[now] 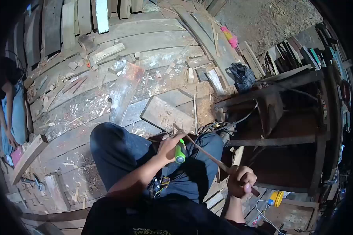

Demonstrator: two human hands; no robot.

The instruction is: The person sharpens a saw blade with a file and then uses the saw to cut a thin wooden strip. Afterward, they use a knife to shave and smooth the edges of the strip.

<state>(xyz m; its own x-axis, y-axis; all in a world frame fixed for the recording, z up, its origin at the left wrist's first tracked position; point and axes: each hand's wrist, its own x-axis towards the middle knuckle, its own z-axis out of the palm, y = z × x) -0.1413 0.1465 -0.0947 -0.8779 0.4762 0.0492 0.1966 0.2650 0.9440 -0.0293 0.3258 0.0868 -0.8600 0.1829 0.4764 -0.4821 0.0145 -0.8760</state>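
Observation:
Across my lap lies a thin wooden stick [205,152], running from lower right toward the board in front of me. My right hand [242,181] is closed around the stick's near end, with a short reddish-brown piece jutting past the fist. Close to the far end, my left hand [169,147] is closed on a tool with a bright green and black handle [180,152]. The tool's working end is hidden, so its kind cannot be made out. My left fingers are beside the stick; whether they touch it is unclear. A flat wooden board [168,113] lies just beyond my crossed legs.
Wood shavings and offcuts litter the plank floor [74,113]. To my right stands a dark wooden shelf frame [278,139], with a black plastic bag [242,76] at its corner. Cables [215,127] lie by my knee. Another person's arm [8,105] shows at far left.

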